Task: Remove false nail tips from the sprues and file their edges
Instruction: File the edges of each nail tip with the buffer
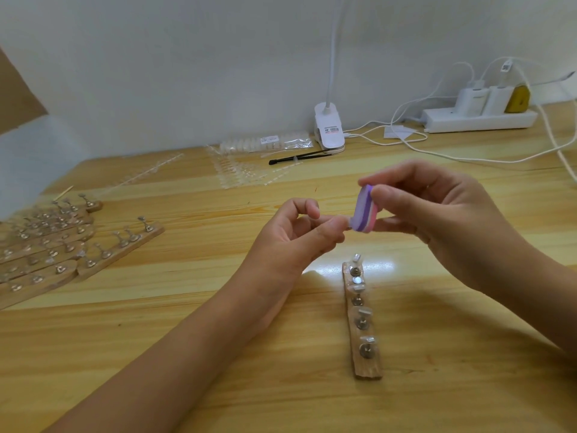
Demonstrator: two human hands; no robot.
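My right hand [437, 214] grips a small purple, white and pink buffer block [365, 214] above the middle of the table. My left hand [299, 232] pinches a clear false nail tip [349, 220] between thumb and forefinger; the tip's end touches the lower edge of the block. Most of the tip is hidden by my fingers. Below my hands lies a wooden strip [363, 320] with metal pegs, several of them carrying clear nail tips. Clear sprues with nail tips [237, 173] lie further back on the table.
More wooden peg strips [62, 254] are stacked at the left. At the back stand a white clip lamp [329, 129], a black tool [296, 158], a bag of nail tips [265, 143], and a power strip [477, 118] with chargers and cables.
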